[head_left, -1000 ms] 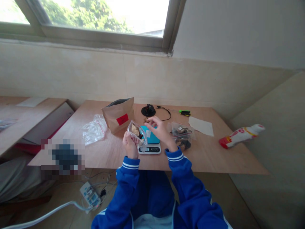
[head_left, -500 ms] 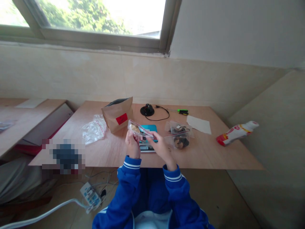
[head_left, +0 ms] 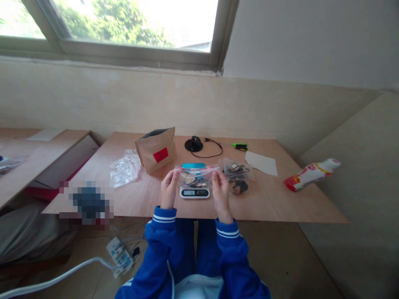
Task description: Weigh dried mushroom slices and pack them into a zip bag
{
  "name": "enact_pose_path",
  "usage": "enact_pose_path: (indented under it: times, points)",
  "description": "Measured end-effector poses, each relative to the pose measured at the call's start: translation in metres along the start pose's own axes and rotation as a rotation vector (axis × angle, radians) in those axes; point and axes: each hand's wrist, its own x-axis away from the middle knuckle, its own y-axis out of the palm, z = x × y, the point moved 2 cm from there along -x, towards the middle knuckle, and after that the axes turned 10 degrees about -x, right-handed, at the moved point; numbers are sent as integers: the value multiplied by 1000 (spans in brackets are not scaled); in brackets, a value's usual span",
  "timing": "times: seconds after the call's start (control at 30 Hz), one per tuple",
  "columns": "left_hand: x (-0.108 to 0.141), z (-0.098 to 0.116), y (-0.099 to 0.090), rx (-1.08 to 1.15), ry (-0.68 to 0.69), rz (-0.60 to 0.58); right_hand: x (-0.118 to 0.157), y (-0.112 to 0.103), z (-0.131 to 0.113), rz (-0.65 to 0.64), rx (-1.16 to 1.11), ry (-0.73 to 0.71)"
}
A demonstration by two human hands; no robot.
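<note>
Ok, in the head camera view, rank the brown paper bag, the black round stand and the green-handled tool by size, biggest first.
Brown paper bag
Black round stand
Green-handled tool
The bag sits somewhat nearer the camera, which may exaggerate its lead.

Pixelated patch (head_left: 90,202) hides obj at tbl (head_left: 137,199) edge; scale readout (head_left: 193,192) too small to read.

A clear zip bag (head_left: 197,176) holding brown and pale dried pieces stretches flat, its red-lined zip edge on top. The left hand (head_left: 170,189) and right hand (head_left: 220,194) pinch its ends just above a small digital scale (head_left: 194,192).
</note>
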Motion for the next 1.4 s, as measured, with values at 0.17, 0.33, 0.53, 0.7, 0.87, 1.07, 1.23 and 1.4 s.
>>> enact_pose_path:
  times: [0.17, 0.33, 0.53, 0.7, 0.87, 1.07, 1.23, 1.4]
  points:
    - [4, 7, -2, 2, -18, 115, 4, 0, -6, -105, 95, 3]
    - [4, 13, -10, -31, 18, 258, 3, -8, -1, -213, 90, 83]
    - [8, 26, -7, 40, 58, 270, 3, -9, -11, -257, 27, 92]
    - [12, 36, -5, -32, 85, 166, 5, -9, -24, -145, -10, 66]
    - [11, 32, -12, -64, 53, 98, 3, -16, -27, -48, -49, 53]
    - [9, 33, -23, -91, 5, -16, 0, -23, -30, 18, -11, -17]
    - [11, 39, -27, -119, 15, -54, 0, -22, -28, 50, 21, -34]
    - [13, 44, -28, -182, 125, 46, 3, -17, -35, 75, 79, -91]
